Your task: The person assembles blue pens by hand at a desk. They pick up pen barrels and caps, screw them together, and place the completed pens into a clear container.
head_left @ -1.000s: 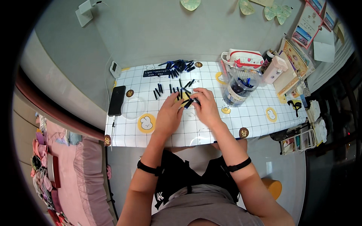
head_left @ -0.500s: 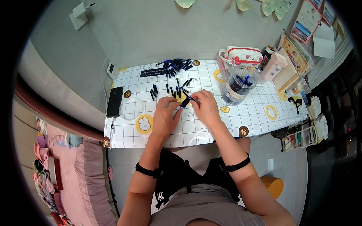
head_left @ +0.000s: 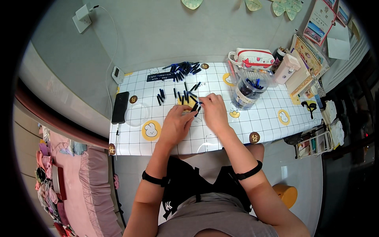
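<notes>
My left hand point(head_left: 176, 125) is closed, its thumb and fingertips pinching a few slim dark ink cartridges point(head_left: 194, 107) just above the table. Close by on the right, my right hand point(head_left: 214, 113) has its fingertips together at the blue end of a cartridge point(head_left: 200, 103), and its fingers partly hide it. Several loose cartridges point(head_left: 182, 96) lie in a loose row just beyond my hands. A small group of them point(head_left: 161, 96) lies further left, and a dense pile point(head_left: 185, 69) sits at the back. A clear plastic jar point(head_left: 245, 94) with more blue cartridges inside stands to the right.
A round clear lid point(head_left: 137, 114) lies at the left, beside a black phone point(head_left: 121, 107). Behind the jar are a white pencil case point(head_left: 254, 59) and a pink box point(head_left: 287, 68). Black scissors point(head_left: 310, 109) lie at the right edge. A grid-patterned cloth point(head_left: 260, 122) covers the table.
My left fingertips have drawn closer together around the cartridges, which now stand more steeply. The right hand has shifted slightly. The loose cartridges and the jar stay in place.
</notes>
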The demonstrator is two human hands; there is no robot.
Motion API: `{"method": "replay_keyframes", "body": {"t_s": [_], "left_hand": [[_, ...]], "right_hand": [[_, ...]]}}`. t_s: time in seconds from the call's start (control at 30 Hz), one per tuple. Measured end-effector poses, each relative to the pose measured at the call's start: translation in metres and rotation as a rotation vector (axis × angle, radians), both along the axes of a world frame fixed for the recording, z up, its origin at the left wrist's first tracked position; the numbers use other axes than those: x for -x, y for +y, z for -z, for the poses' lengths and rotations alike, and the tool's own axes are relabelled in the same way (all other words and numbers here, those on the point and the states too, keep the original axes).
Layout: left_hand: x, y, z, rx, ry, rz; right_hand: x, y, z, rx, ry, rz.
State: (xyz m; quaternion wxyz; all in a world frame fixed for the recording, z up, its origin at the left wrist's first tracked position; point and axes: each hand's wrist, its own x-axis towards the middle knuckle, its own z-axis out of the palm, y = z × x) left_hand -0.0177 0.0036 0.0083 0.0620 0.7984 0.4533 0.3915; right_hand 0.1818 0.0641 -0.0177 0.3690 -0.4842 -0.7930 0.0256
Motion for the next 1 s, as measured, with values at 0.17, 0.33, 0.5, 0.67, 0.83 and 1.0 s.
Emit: {"method": "replay_keyframes", "body": {"t_s": [0.17,0.33,0.5,0.67,0.83,1.0], "left_hand": [[-0.001,-0.001,-0.002,-0.008,0.039,-0.006],[-0.002,0.000,-0.002,-0.019,0.045,-0.014],[-0.002,-0.001,0.000,-0.041,0.047,-0.032],[-0.004,0.001,-0.001,-0.063,0.032,-0.071],[-0.001,0.001,0.004,-0.085,0.039,-0.122],[-0.002,0.001,0.002,-0.093,0.054,-0.124]], "right_hand": [[0.000,-0.003,-0.003,0.053,0.064,-0.021],[0.002,-0.002,-0.005,0.028,0.103,0.014],[0.004,-0.003,-0.017,-0.005,0.382,-0.072],[-0.006,-0.002,-0.012,-0.040,0.463,-0.092],[-0.003,-0.009,-0.015,0.038,0.341,-0.014],[0.000,-0.010,-0.017,0.051,0.210,-0.089]]}}
